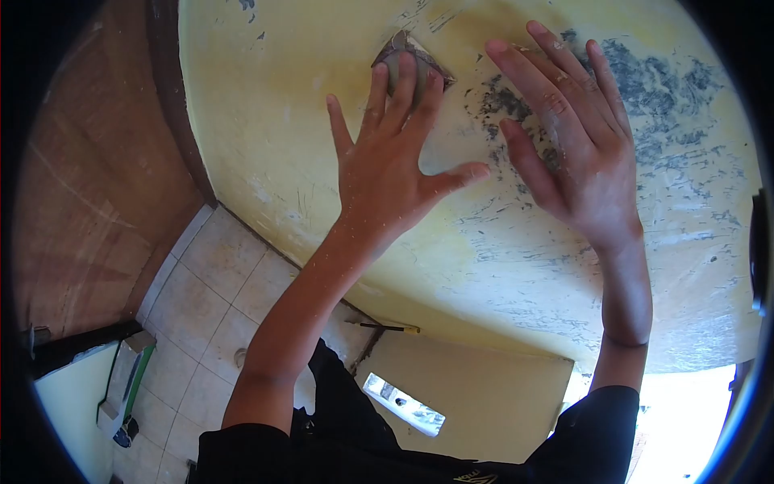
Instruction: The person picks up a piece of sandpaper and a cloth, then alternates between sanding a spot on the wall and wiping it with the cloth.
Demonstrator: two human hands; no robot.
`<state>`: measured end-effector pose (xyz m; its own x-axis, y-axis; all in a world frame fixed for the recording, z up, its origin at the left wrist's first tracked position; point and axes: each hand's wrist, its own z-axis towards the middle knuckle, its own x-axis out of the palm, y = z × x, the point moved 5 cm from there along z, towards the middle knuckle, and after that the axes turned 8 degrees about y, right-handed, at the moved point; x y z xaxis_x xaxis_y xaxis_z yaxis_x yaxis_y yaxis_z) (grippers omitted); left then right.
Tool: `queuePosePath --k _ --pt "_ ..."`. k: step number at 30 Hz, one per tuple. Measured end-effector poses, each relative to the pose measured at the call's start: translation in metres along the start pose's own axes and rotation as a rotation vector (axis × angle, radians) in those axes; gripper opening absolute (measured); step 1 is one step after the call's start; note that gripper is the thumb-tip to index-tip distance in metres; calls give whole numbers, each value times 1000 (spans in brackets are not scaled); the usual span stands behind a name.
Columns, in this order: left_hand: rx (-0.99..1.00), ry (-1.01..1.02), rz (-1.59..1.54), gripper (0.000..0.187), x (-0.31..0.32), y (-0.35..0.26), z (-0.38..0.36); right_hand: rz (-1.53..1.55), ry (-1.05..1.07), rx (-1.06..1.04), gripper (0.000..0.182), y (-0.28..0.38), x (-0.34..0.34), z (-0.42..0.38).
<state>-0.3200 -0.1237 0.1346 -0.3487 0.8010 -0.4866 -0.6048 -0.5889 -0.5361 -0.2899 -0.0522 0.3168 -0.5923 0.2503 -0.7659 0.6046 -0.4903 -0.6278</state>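
Note:
A small folded piece of sandpaper [442, 71], dark at its edges and paler in the middle, lies against the yellow wall [274, 89]. My left hand [387, 165] pins it there under outstretched middle fingers, with thumb and little finger spread wide. To the right, my right hand [576, 141] is empty, its fingers stretched out and apart, close over a worn patch [669, 85] of dark grey marks. Pale dust speckles both hands. The wall paint is scraped and streaked around and below them.
A brown wooden panel [89, 177] stands at the left. Below is a tiled floor [214, 250]. A yellow-and-black long-handled tool [391, 328] rests low near the wall's base. A green-edged object [133, 375] sits at lower left, and bright light enters at lower right.

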Motion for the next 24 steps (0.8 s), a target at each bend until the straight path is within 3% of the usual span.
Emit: queuePosePath --k 1,3,5,7,8,9,10,11,13,14,16,17,18,19,21,23,24 --pt "-20 -95 -155 111 -2 -3 4 -7 5 0 57 -2 -3 0" --pt "90 -5 -41 118 -11 15 5 2 5 -5 57 -3 -5 -2" --pt "-105 -46 229 123 -31 61 26 33 -14 -4 58 -22 19 -4" --pt "-125 -89 134 118 -33 32 19 -489 -74 -351 76 -56 76 -20" --pt "39 39 39 113 -21 12 9 -496 -80 -351 76 -40 54 -15" --pt "196 172 -54 108 -13 0 2 -239 -69 -186 67 -17 14 -6" --pt "235 139 178 108 -17 16 8 26 -58 -27 59 -9 -7 0" --pt "64 55 171 112 -29 30 19 33 -67 -30 59 -7 -9 2" --pt "10 -44 -77 116 -26 7 13 17 -52 4 60 -10 -12 1" --pt "16 -44 -81 116 -26 13 13 12 -50 8 60 -9 -13 0" --pt "191 71 229 119 -29 27 17 23 -57 14 61 -10 -13 0" --pt "-51 7 239 120 -42 48 26 21 -64 9 61 -12 -14 0" --pt "-63 -21 151 120 -45 44 27 11 -56 -10 62 -11 -13 1" --pt "-63 -38 61 119 -46 37 25 2 -44 -13 62 -9 -12 -2" --pt "154 211 52 120 -33 11 9 2 -66 -8 63 -11 -14 -3" --pt "165 253 198 120 -38 25 15 38 -80 1 64 -10 -15 -3" --pt "70 172 179 123 -41 28 18 34 -72 -2 63 -10 -14 -4"
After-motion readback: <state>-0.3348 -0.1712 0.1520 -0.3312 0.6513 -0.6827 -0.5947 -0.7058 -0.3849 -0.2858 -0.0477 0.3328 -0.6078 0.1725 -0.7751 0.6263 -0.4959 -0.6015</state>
